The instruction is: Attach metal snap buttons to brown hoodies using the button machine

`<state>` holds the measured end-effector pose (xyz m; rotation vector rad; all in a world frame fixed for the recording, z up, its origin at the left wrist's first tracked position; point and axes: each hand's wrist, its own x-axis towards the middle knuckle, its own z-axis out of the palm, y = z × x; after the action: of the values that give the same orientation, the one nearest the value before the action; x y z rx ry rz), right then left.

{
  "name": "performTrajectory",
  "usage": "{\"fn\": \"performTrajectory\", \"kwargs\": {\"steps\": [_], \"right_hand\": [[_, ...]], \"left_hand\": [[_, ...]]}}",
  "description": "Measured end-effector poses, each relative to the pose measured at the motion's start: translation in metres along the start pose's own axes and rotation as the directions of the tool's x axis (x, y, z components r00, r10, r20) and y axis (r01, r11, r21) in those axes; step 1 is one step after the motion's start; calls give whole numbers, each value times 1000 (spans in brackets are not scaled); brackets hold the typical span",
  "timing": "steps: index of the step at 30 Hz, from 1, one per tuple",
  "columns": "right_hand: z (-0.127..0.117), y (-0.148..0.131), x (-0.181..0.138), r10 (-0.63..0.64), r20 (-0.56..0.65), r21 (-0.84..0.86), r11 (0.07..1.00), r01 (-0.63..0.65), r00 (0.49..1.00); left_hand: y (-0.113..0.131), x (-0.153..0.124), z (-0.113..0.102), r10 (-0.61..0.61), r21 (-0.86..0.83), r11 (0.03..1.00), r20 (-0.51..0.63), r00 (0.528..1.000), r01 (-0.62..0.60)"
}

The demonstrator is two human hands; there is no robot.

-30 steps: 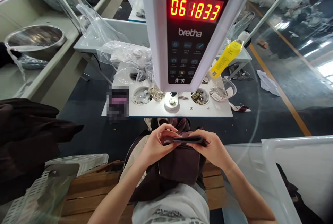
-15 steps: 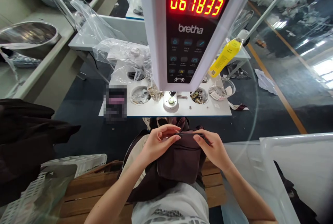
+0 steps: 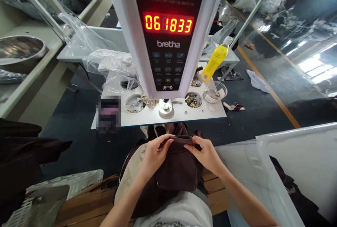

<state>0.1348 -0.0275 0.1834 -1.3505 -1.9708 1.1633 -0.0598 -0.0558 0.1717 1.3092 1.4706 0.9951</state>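
Observation:
A dark brown garment (image 3: 177,170) lies across my lap, its upper edge raised between both hands. My left hand (image 3: 157,152) pinches that edge at its left end, thumb in front and fingers behind. At the right end my right hand (image 3: 204,151) grips the same edge between thumb and fingers. Between the hands the edge gapes a little, like the mouth of a tube. Just beyond is the white table of a button sewing machine (image 3: 168,44), whose lit display reads 061833. Its small round lower die (image 3: 166,108) stands near the table's front edge.
Cups of metal fasteners (image 3: 193,99) are set into the table. A yellow bottle (image 3: 216,60) and a clear round tub (image 3: 217,91) stand right. Plastic bags (image 3: 113,65) lie left. A large white bin (image 3: 297,132) is at my right, dark cloth (image 3: 23,149) at my left.
The garment's edge, pressed flat before, now gapes between my hands. My view has shifted, so the machine sits lower and further left.

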Motion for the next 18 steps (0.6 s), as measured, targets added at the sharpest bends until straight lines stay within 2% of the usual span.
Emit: {"fn": "performTrajectory", "kwargs": {"steps": [3, 6, 9, 11, 13, 15, 16, 18], "right_hand": [[1, 0, -1, 19, 31, 18, 1000, -20, 999], [0, -4, -2, 12, 5, -19, 1000, -12, 1000], [-5, -3, 2, -36, 38, -31, 999, 37, 999], [-13, 9, 9, -100, 59, -40, 994, 102, 993], [-25, 31, 21, -160, -62, -161, 976, 149, 985], [-39, 62, 34, -213, -249, -381, 918, 106, 945], [-46, 78, 40, -229, -301, -480, 875, 60, 926], [-60, 107, 49, -240, -324, -618, 786, -12, 915]], "left_hand": [[2, -2, 0, 25, 70, 997, 34, 999, -27], [5, -4, 2, 34, 117, 992, 57, 998, -41], [3, -5, 2, 38, 120, 992, 59, 998, -45], [-3, -6, 0, 23, 112, 993, 50, 999, -29], [-10, -6, -2, -6, 94, 996, 16, 1000, 4], [-18, -6, -5, -32, 68, 997, -23, 999, 34], [-22, -6, -6, -41, 56, 997, -39, 998, 43], [-27, -7, -8, -53, 42, 998, -53, 997, 55]]}}
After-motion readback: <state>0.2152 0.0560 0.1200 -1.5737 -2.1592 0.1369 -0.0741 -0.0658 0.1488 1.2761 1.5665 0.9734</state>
